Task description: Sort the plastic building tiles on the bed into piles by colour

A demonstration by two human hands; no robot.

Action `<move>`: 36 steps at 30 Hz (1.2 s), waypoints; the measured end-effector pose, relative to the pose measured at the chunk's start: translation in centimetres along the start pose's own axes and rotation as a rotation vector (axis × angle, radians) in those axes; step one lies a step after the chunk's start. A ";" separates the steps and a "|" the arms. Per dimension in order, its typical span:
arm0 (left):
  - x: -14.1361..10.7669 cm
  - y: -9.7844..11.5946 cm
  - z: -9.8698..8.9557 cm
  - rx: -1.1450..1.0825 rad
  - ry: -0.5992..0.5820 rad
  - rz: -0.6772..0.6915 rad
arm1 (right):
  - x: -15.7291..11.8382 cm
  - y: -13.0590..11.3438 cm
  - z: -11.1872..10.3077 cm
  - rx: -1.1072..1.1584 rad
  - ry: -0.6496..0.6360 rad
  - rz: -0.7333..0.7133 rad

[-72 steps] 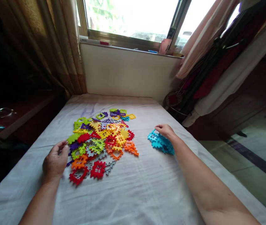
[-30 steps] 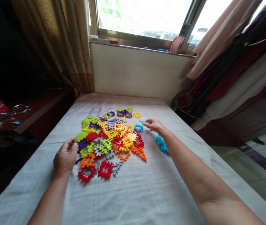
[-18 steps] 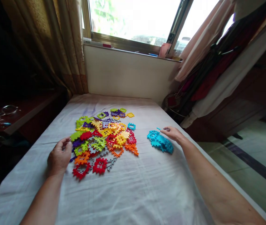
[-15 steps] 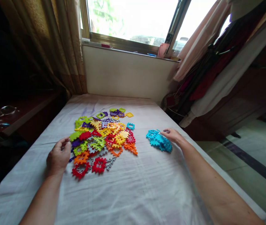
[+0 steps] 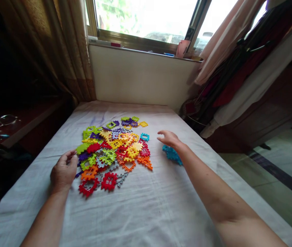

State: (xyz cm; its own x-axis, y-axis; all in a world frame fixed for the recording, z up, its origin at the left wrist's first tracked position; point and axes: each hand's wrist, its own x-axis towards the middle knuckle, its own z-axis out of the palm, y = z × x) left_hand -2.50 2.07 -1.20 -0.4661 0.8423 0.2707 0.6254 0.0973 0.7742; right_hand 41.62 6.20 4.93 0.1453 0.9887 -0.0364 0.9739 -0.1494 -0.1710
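Note:
A heap of toothed plastic building pieces (image 5: 115, 144) in many colours lies on the sheet-covered bed. At its left edge rests my left hand (image 5: 63, 171), fingers loosely bent and thumb apart, holding nothing visible; its fingertips are close to a lime-green piece (image 5: 82, 148). My right hand (image 5: 170, 138) is stretched out over the sheet with thumb and fingers apart and nothing between them. Just left of its fingertips, a single blue piece (image 5: 144, 137) lies by the heap. A separate pile of blue pieces (image 5: 171, 155) sits below my right wrist, partly hidden by the forearm.
The white sheet (image 5: 135, 216) covers the bed up to the wall under a window. A curtain (image 5: 66, 51) hangs at the left beside a dark table (image 5: 33, 118) with glasses on it. Hanging clothes (image 5: 238, 92) stand at the right, above the tiled floor.
My right hand has left the blue pile and moved left toward the single blue piece. My left hand stays in nearly the same place.

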 end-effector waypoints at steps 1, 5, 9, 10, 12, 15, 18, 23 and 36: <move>0.0 0.0 0.0 -0.002 -0.002 -0.001 | 0.4 -1.2 0.5 -0.002 -0.015 -0.043; 0.0 -0.2 0.1 -0.019 0.010 0.027 | 1.3 -4.0 1.9 -0.011 -0.059 -0.166; -0.1 -0.3 0.1 -0.007 0.017 0.035 | 1.5 -4.9 2.5 -0.049 -0.079 -0.187; -0.1 -0.3 0.2 -0.001 0.015 0.031 | 1.5 -5.0 2.5 -0.060 -0.077 -0.185; 0.0 -0.5 0.3 0.002 0.013 0.024 | 1.2 -5.2 2.6 -0.076 -0.065 -0.173; 0.2 -0.7 0.4 -0.022 0.023 0.025 | 0.5 -4.9 2.2 -0.091 -0.026 -0.119; 0.2 -0.6 0.5 -0.025 0.020 0.012 | -0.3 -2.7 1.0 -0.043 0.099 -0.011; 0.1 0.4 0.0 0.025 -0.015 -0.029 | -2.5 4.3 -0.8 0.241 0.230 0.192; -0.4 1.8 -0.9 0.072 -0.035 -0.070 | -8.6 6.7 2.0 -0.096 0.389 0.073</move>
State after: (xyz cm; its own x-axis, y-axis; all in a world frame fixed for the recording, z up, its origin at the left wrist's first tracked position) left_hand -1.75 1.40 0.64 -0.4890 0.8500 0.1961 0.6357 0.1933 0.7473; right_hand 46.58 -3.29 2.14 0.2514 0.9086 0.3335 0.9679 -0.2355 -0.0879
